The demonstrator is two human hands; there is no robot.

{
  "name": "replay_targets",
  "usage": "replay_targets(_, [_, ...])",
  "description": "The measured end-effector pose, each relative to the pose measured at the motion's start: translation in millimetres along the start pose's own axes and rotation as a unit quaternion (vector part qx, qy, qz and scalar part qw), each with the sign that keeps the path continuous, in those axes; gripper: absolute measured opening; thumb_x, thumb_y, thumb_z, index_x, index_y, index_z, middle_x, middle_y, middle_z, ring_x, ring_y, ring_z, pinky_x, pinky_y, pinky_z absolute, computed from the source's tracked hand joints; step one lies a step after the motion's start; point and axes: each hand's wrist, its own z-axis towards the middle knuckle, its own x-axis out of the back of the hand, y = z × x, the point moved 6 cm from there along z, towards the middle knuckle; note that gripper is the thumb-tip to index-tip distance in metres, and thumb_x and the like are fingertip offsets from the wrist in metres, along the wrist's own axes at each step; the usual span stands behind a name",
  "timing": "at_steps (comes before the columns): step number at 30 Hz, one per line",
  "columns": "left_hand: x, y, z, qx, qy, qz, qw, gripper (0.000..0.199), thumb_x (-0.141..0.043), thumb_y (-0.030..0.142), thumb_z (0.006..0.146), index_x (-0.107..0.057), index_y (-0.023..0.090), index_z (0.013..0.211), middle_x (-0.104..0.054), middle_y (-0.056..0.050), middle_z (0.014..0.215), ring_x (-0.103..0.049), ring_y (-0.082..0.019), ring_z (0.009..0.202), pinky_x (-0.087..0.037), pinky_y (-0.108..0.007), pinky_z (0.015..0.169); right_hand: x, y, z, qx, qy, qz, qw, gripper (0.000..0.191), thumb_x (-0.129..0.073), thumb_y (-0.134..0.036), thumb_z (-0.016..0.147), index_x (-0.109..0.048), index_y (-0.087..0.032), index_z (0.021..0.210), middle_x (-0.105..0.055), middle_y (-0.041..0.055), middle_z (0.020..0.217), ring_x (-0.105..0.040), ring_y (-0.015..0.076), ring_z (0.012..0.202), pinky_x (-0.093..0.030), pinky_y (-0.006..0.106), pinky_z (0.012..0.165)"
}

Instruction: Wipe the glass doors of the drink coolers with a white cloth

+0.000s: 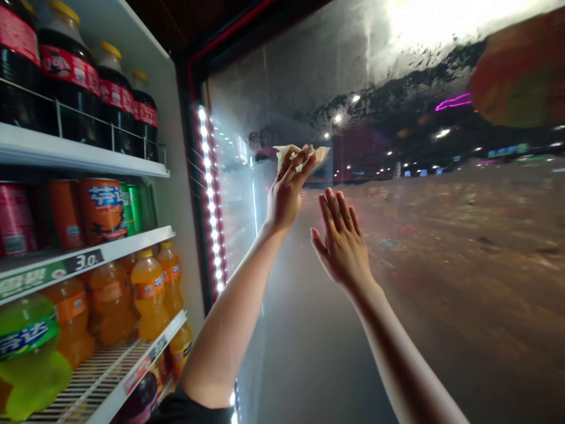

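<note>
A pale crumpled cloth or tissue lies against the fogged glass door, pressed there by my left hand, whose fingers are bent over it. Lower and to the right, my right hand is flat near the glass, its fingers stretched out and holding nothing. Fog covers much of the pane, with a darker, speckled patch across its upper part.
On the left are cooler shelves with dark cola bottles, cans and orange soda bottles. A lit LED strip runs down the door's frame beside my left arm.
</note>
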Motion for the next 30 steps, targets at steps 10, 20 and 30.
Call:
replay_targets(10, [43.5, -57.4, -26.9, -0.007, -0.044, -0.012, 0.999, 0.080, -0.035, -0.004, 0.100, -0.049, 0.042, 0.163, -0.052, 0.005, 0.172, -0.036, -0.023, 0.166, -0.040, -0.050, 0.135, -12.0, -27.2, -3.8, 0.026, 0.000, -0.018, 1.000, 0.097, -0.050, -0.021, 0.110, 0.026, -0.024, 0.171, -0.026, 0.0133, 0.181, -0.027, 0.0293, 0.168, -0.033, 0.058, 0.136])
replay_targets(20, [49.6, -50.2, -51.5, -0.053, -0.050, 0.028, 0.997, 0.082, -0.029, -0.006, 0.099, -0.051, 0.043, 0.162, -0.057, 0.005, 0.167, -0.040, -0.020, 0.164, -0.049, -0.051, 0.130, -27.3, -46.4, 6.5, 0.056, 0.021, -0.015, 0.998, 0.097, -0.051, -0.024, 0.111, 0.026, -0.022, 0.170, -0.028, 0.0142, 0.179, -0.030, 0.0294, 0.167, -0.038, 0.058, 0.134])
replay_targets(30, [58.6, -74.3, -46.2, -0.016, 0.023, 0.072, 0.997, 0.075, -0.035, -0.001, 0.105, -0.044, 0.039, 0.167, -0.057, 0.001, 0.168, -0.038, -0.020, 0.165, -0.046, -0.049, 0.132, -37.9, -69.3, 21.3, 0.069, 0.031, -0.006, 0.997, 0.097, -0.049, -0.022, 0.110, 0.027, -0.023, 0.170, -0.028, 0.0117, 0.180, -0.030, 0.0282, 0.166, -0.040, 0.057, 0.133])
